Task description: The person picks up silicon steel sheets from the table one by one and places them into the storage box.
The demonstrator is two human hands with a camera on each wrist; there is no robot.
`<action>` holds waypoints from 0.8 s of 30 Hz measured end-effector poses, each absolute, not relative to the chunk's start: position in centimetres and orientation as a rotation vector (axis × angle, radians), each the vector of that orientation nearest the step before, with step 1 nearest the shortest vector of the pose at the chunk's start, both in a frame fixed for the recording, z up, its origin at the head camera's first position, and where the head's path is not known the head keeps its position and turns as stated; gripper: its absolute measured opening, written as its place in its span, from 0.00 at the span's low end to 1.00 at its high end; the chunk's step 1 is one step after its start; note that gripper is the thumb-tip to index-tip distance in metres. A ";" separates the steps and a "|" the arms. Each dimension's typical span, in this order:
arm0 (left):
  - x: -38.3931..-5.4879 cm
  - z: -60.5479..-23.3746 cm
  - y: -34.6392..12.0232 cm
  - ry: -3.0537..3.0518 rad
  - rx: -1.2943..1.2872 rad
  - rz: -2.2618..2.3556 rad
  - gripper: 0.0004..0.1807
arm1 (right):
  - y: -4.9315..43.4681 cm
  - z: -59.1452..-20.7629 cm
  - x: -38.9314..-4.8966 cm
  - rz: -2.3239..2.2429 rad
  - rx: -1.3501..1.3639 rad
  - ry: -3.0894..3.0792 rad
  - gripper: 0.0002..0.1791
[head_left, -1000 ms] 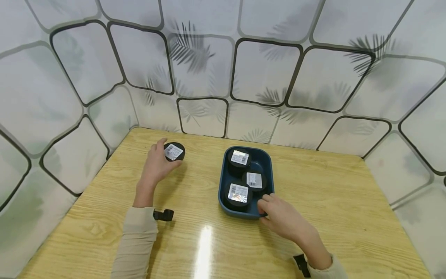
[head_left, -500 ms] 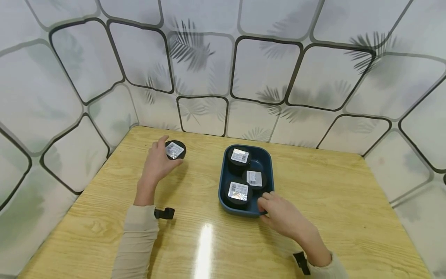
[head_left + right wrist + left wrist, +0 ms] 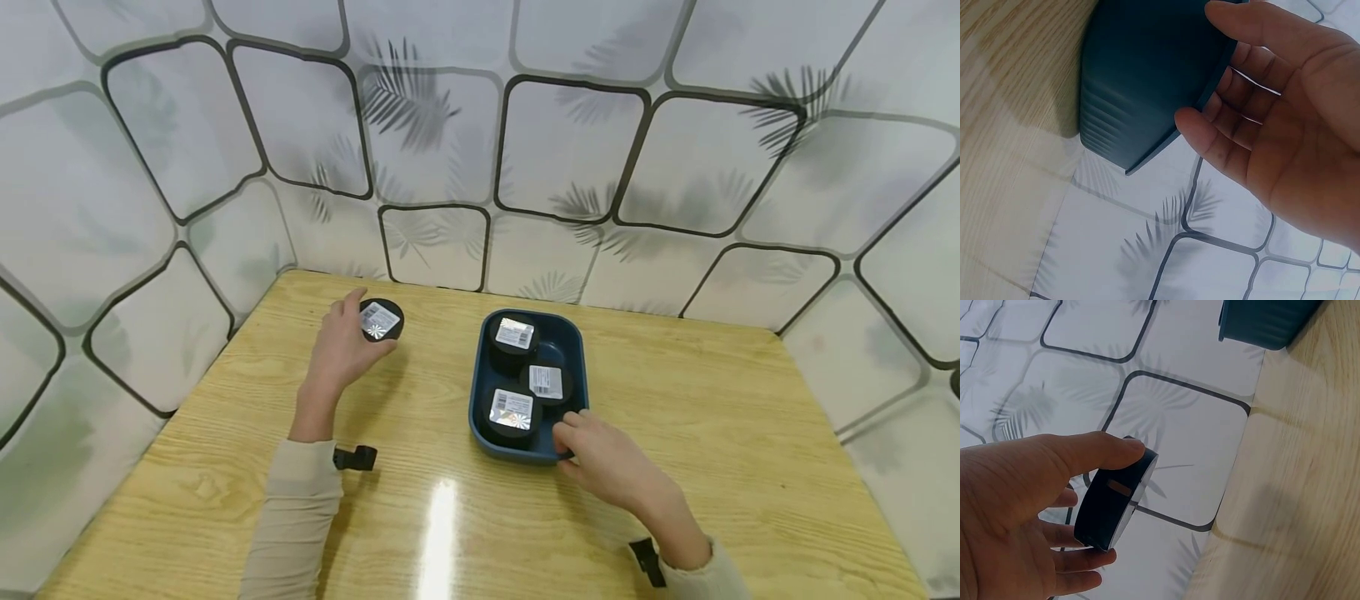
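Observation:
My left hand (image 3: 341, 346) holds a squat, round black container (image 3: 381, 320) with a white barcode label on top, above the far left of the table. In the left wrist view, thumb and fingers pinch this container (image 3: 1116, 500) by its side, and a small brownish rectangle shows on its wall. My right hand (image 3: 603, 462) grips the near right corner of a dark blue plastic basket (image 3: 480, 446). In the right wrist view, the thumb lies outside the basket wall (image 3: 1141, 81) and fingers go over its rim. Three similar labelled black containers (image 3: 513, 410) sit inside the basket.
The wooden table (image 3: 720, 417) carries the basket near its middle. A pale wall covering (image 3: 442, 250) with dark outlines and leaf prints rises behind and at both sides. Black straps (image 3: 355, 458) with small mounts circle both wrists.
My left hand has shifted slightly to the right with the black container. My right hand stays on the basket's corner, and the basket keeps its place.

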State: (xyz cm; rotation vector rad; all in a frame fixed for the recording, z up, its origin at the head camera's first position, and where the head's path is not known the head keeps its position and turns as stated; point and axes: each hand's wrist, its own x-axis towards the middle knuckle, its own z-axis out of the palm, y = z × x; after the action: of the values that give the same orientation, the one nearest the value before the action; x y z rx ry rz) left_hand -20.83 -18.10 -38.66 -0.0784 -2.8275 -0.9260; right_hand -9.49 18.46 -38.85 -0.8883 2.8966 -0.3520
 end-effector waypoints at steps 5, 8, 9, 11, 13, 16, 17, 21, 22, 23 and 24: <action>-20.9 -38.6 -18.0 -2.827 -0.092 -0.929 0.51 | 18.4 -38.9 -9.6 -0.359 -0.890 2.901 0.13; -20.9 -38.6 -17.9 -2.827 -0.094 -0.926 0.51 | 18.4 -38.9 -9.6 -0.367 -0.900 2.898 0.13; -20.9 -38.6 -17.9 -2.827 -0.094 -0.923 0.51 | 18.4 -38.8 -9.6 -0.370 -0.902 2.896 0.13; -20.9 -38.5 -17.8 -2.827 -0.096 -0.918 0.51 | 18.4 -38.8 -9.5 -0.373 -0.905 2.894 0.12; -20.8 -38.5 -17.7 -2.827 -0.101 -0.913 0.52 | 18.4 -38.8 -9.6 -0.373 -0.904 2.892 0.12; -20.7 -38.4 -17.7 -2.826 -0.111 -0.907 0.52 | 18.4 -38.8 -9.6 -0.369 -0.898 2.890 0.12; -20.7 -38.4 -17.6 -2.826 -0.115 -0.906 0.52 | 18.4 -38.8 -9.6 -0.368 -0.898 2.891 0.12; -20.7 -38.4 -17.5 -2.824 -0.129 -0.898 0.52 | 18.4 -38.8 -9.5 -0.370 -0.901 2.890 0.12; -20.7 -38.4 -17.5 -2.824 -0.130 -0.897 0.52 | 18.4 -38.8 -9.5 -0.370 -0.900 2.890 0.12; -20.7 -38.4 -17.4 -2.824 -0.132 -0.896 0.52 | 18.4 -38.8 -9.5 -0.371 -0.899 2.891 0.12; -20.7 -38.4 -17.4 -2.823 -0.133 -0.897 0.51 | 18.4 -38.7 -9.5 -0.370 -0.896 2.891 0.12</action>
State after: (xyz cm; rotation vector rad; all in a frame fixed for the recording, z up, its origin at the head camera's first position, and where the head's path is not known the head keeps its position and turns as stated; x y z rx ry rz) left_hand -20.68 -17.36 -38.40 -0.1327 -2.8232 -0.8971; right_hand -9.50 18.39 -38.74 -0.8957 2.8912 -0.3703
